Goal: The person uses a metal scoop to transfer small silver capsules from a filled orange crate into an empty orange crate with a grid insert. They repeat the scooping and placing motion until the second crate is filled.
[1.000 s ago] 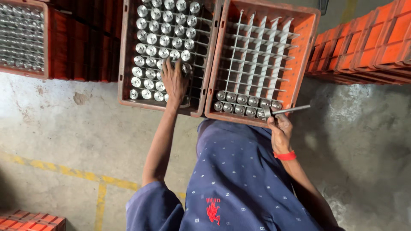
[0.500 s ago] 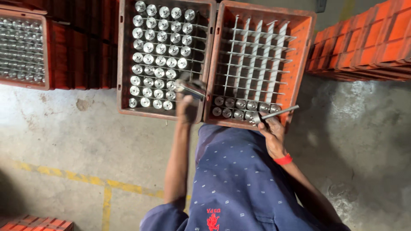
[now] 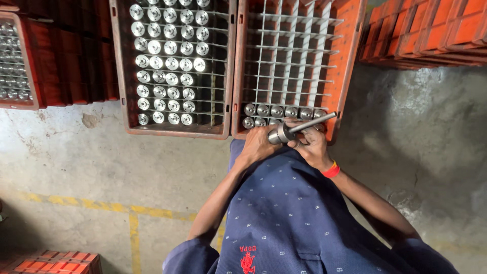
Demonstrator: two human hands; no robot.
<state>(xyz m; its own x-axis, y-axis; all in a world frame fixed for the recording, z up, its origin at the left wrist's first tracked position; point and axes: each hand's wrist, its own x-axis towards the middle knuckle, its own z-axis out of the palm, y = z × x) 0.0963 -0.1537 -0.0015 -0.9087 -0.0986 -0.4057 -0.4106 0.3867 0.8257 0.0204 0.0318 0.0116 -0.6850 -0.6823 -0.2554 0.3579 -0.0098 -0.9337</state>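
Over near edge of right crate (image 3: 350,76): left hand (image 3: 258,144) curls fingers closed round metal cylinder (image 3: 279,135); right hand (image 3: 314,147) pinches thin rod (image 3: 317,122) poking into its end. Cylinder looks solid steel: probably heavy, rigid, smooth, maybe slippery. Best grip round barrel, full wrap. Left crate (image 3: 122,76) nearly full of same parts.

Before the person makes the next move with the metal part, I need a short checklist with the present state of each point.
1. Left hand holds the metal part: ok.
2. Right hand on the thin rod: ok.
3. Right crate has free cells: ok.
4. Left crate has parts remaining: ok.
5. Rod seated in the part: cannot tell.
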